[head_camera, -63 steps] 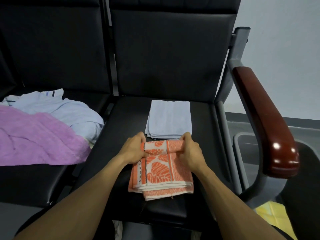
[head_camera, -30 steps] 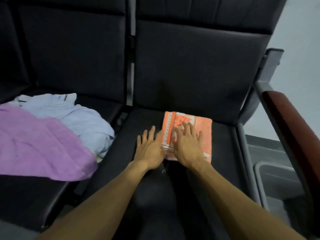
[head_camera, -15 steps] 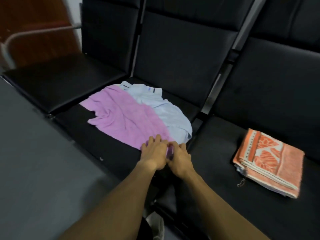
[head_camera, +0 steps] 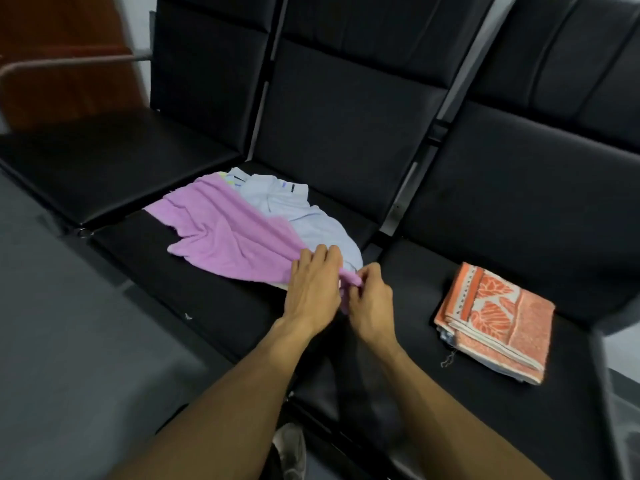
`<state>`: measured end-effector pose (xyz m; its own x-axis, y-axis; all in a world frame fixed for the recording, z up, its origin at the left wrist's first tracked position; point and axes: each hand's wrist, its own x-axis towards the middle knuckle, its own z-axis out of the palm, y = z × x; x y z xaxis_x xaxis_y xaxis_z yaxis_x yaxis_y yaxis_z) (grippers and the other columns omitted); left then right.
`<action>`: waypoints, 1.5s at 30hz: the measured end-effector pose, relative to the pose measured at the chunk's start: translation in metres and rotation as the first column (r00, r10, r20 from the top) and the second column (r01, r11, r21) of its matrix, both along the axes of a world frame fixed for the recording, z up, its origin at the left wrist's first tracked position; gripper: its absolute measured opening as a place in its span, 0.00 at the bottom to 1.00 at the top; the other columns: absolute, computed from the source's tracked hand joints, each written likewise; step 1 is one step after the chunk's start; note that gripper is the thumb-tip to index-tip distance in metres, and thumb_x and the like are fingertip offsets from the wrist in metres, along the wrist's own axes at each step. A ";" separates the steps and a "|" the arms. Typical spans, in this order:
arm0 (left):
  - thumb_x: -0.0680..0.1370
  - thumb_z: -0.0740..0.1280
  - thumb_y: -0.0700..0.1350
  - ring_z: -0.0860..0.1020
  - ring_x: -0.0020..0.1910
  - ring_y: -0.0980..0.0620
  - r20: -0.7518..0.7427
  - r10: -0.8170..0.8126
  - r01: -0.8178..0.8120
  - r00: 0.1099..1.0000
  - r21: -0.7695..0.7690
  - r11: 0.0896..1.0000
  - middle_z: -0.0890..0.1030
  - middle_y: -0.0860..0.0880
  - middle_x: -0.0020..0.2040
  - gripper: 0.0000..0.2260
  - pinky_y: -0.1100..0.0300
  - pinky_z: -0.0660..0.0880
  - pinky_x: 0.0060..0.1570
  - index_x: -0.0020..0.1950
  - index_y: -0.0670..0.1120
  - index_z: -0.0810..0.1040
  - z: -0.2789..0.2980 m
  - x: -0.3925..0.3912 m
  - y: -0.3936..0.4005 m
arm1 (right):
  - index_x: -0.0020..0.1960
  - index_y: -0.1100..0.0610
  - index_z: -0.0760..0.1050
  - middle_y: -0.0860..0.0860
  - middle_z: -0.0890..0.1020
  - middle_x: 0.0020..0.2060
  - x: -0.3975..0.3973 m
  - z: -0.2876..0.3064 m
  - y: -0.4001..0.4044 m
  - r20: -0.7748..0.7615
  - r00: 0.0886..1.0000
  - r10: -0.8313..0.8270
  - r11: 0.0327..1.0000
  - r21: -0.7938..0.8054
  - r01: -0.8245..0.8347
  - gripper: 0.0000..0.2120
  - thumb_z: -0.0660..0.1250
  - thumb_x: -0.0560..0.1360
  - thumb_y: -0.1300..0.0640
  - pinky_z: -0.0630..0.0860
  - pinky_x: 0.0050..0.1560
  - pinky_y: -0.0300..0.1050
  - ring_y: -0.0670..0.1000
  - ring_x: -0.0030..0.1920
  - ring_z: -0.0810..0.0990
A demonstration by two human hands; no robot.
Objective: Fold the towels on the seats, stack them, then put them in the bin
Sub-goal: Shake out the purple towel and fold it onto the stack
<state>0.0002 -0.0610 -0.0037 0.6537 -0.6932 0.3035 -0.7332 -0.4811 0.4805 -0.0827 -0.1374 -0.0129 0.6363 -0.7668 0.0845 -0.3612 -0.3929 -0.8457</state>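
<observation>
Shifted off folded orange leaf-print towel (head_camera: 495, 320) on rt seat; now left hand (head_camera: 313, 289) & right hand (head_camera: 370, 301) both pinching near corner of crumpled purple terry towel (head_camera: 225, 230) on mid seat. Best lift clear of pale blue cloth (head_camera: 304, 216), spread flat before folding.

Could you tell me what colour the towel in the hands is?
Purple towel, plain; the head view shows it.

the pale blue towel (head_camera: 311, 223) lies half under the purple towel (head_camera: 228, 233) (its near corner buried in both hands).
</observation>
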 end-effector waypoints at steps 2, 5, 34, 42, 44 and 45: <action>0.75 0.65 0.40 0.70 0.51 0.46 0.040 -0.020 0.022 0.999 -0.027 0.999 0.72 0.48 0.53 0.09 0.52 0.67 0.48 0.52 0.48 0.69 0.000 -0.016 -0.005 | 0.45 0.56 0.69 0.48 0.81 0.34 -0.020 0.021 -0.007 0.029 0.999 -0.021 0.999 -0.050 0.023 0.07 0.59 0.76 0.67 0.75 0.32 0.44 0.52 0.34 0.79; 0.75 0.65 0.39 0.72 0.50 0.47 0.121 -0.057 0.066 0.991 -0.066 0.996 0.73 0.49 0.52 0.09 0.53 0.68 0.48 0.53 0.48 0.71 0.006 -0.045 -0.018 | 0.48 0.54 0.71 0.47 0.82 0.39 -0.053 0.041 -0.018 0.023 0.999 -0.034 0.986 -0.162 0.037 0.06 0.63 0.77 0.65 0.77 0.37 0.44 0.46 0.38 0.81; 0.78 0.72 0.42 0.76 0.46 0.63 -0.374 -0.524 0.508 0.765 -0.148 0.849 0.77 0.59 0.48 0.06 0.72 0.71 0.43 0.51 0.50 0.76 -0.024 -0.198 -0.136 | 0.49 0.58 0.79 0.47 0.82 0.39 -0.248 -0.015 -0.120 -0.026 0.925 -0.380 0.903 0.207 0.377 0.04 0.67 0.79 0.59 0.70 0.31 0.27 0.42 0.38 0.81; 0.79 0.69 0.42 0.80 0.41 0.55 -0.424 -0.524 0.552 0.739 -0.066 0.831 0.83 0.53 0.40 0.05 0.57 0.79 0.42 0.44 0.48 0.80 -0.033 -0.188 -0.144 | 0.42 0.56 0.80 0.46 0.83 0.36 -0.244 -0.008 -0.135 -0.030 0.952 -0.305 0.924 0.234 0.303 0.06 0.70 0.78 0.57 0.72 0.33 0.30 0.40 0.36 0.80; 0.81 0.67 0.44 0.79 0.45 0.59 -0.424 -0.524 0.534 0.739 -0.105 0.839 0.82 0.55 0.44 0.03 0.66 0.77 0.43 0.47 0.49 0.78 -0.030 -0.190 -0.144 | 0.44 0.56 0.80 0.47 0.84 0.39 -0.244 -0.009 -0.136 -0.009 0.945 -0.327 0.916 0.241 0.320 0.05 0.69 0.79 0.57 0.74 0.36 0.32 0.43 0.39 0.82; 0.82 0.66 0.45 0.79 0.46 0.60 -0.420 -0.528 0.530 0.738 -0.123 0.839 0.81 0.56 0.46 0.03 0.68 0.76 0.43 0.48 0.49 0.76 -0.029 -0.191 -0.144 | 0.45 0.56 0.79 0.48 0.84 0.39 -0.244 -0.010 -0.136 -0.002 0.937 -0.349 0.910 0.238 0.339 0.05 0.68 0.79 0.57 0.73 0.36 0.33 0.44 0.40 0.81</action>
